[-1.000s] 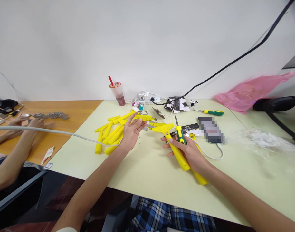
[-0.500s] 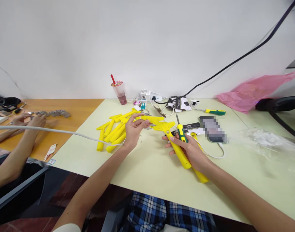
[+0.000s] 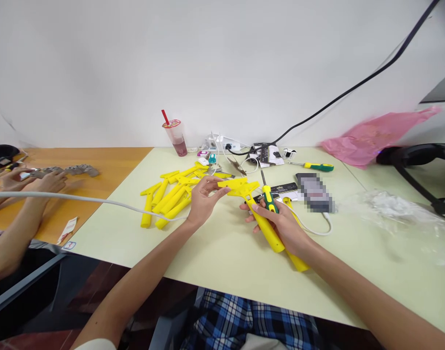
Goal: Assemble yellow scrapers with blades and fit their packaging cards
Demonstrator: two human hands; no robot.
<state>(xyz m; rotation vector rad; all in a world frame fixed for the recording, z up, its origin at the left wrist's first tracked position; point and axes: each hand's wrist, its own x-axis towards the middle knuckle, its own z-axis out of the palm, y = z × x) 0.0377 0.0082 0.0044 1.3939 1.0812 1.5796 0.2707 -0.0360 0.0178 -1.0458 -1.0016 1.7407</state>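
My right hand (image 3: 282,221) is wrapped round the handle of a yellow plastic scraper (image 3: 268,232). The same hand keeps a green-and-yellow screwdriver (image 3: 269,198) against it, tip pointing up. With thumb and fingers, my left hand (image 3: 204,197) pinches the end of a flat yellow plate (image 3: 233,184), which lies against the scraper's head. Whether the two are joined, I cannot tell. Under my right hand another yellow scraper (image 3: 297,261) lies on the table, partly hidden. Left of my left hand is a pile of yellow scraper handles (image 3: 177,194).
A cup with a red straw (image 3: 179,145) stands at the back. A power strip (image 3: 231,145), a second screwdriver (image 3: 319,167), a phone (image 3: 315,192) on a white cable and clear plastic bags (image 3: 393,209) lie around. At far left, a co-worker's hands (image 3: 49,180) handle grey pieces.
The yellow plate in my left hand has come over to the scraper's head and now overlaps it. My right hand still holds scraper and screwdriver. The view has shifted slightly.
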